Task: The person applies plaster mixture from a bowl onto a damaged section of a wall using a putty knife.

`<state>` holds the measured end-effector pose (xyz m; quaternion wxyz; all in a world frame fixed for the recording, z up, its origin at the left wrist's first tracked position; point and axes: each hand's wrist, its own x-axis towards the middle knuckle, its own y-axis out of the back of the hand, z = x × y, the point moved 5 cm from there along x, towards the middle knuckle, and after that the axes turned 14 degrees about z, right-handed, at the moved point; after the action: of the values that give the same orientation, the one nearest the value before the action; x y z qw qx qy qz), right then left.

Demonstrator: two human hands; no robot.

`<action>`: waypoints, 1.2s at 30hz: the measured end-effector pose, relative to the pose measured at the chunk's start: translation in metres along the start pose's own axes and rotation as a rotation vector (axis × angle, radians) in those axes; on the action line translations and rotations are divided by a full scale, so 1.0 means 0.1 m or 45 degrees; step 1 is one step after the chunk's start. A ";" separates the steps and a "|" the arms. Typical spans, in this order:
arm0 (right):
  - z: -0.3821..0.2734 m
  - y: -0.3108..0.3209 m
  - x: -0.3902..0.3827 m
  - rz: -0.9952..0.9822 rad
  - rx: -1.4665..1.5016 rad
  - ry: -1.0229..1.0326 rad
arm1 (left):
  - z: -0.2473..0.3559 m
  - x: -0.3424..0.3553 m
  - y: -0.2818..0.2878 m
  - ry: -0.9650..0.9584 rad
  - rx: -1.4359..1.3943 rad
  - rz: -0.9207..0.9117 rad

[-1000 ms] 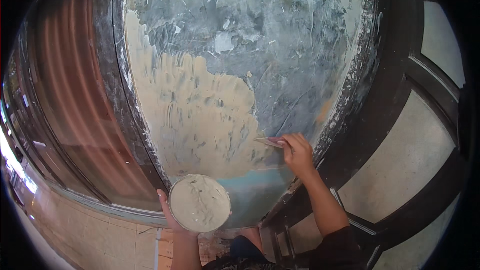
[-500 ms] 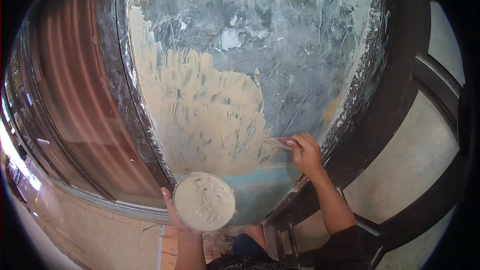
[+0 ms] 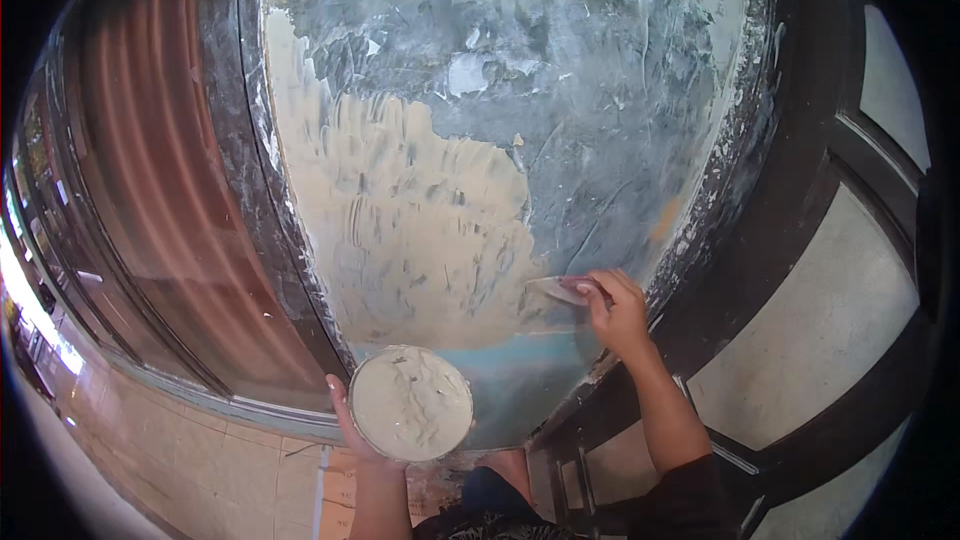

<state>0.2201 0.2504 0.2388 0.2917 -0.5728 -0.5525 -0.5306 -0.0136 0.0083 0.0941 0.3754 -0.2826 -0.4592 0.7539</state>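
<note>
At the left, tiles [image 3: 220, 470] are seen below the dark left frame [image 3: 240, 130]; they could be spotted if paste is let drip. To the right of them, the tub [image 3: 354, 425] is grasped by the left hand [image 3: 364, 440], with the thumb laid along its left side; the hold beneath is mostly hidden. Beige paste [image 3: 412, 400] is held nearly up to the rim, so a spill could be caused by added tilt, and a drop by a tired or smeared grip, as no other support can be made out.

Beyond the tub, a coat [image 3: 420, 215] is spread over the left part of the wall [image 3: 610, 150]. It is broken by ridges and gray gaps, from which an uneven face could result. Farther off, bonding could be weakened by the patches that look flaky.

At the coat's right edge, the scraper [image 3: 562, 289] is pinched between thumb and fingers by the right hand [image 3: 617, 312]; whether it is pressed firmly cannot be told. Gouges could be caused by too steep an angle. Farther right, knuckles could be scraped on the rough right frame [image 3: 715, 205] if a stroke is overrun.
</note>
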 end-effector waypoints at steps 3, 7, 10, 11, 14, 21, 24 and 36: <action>-0.03 0.00 -0.09 -0.138 0.189 -0.265 | -0.01 0.02 -0.05 -0.042 0.057 0.013; -0.19 -0.19 -0.20 -0.665 0.707 -1.005 | -0.12 0.02 -0.23 0.096 -0.167 0.082; -0.30 -0.40 -0.27 -0.965 0.884 -1.147 | -0.17 0.05 -0.34 0.037 -0.099 0.086; -0.27 -0.41 -0.28 -0.954 0.880 -1.147 | -0.18 0.03 -0.43 0.051 -0.128 0.027; -0.26 -0.44 -0.33 -1.039 0.911 -1.238 | -0.22 0.06 -0.42 0.053 -0.100 -0.034; 0.03 -0.11 -0.07 -0.868 0.335 -0.922 | -0.25 -0.15 -0.73 0.389 -0.278 -0.283; -0.55 0.21 0.30 -0.644 0.221 -0.390 | -0.16 -0.15 -0.75 0.316 -0.290 -0.275; -1.63 0.58 0.24 -0.499 -0.130 1.147 | 0.01 -0.14 -1.03 -0.044 -0.194 -0.024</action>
<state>0.2244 0.0954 0.3188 0.3680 -0.1854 -0.4421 -0.7967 0.0251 0.0269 0.1889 0.3518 -0.2929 -0.5242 0.7181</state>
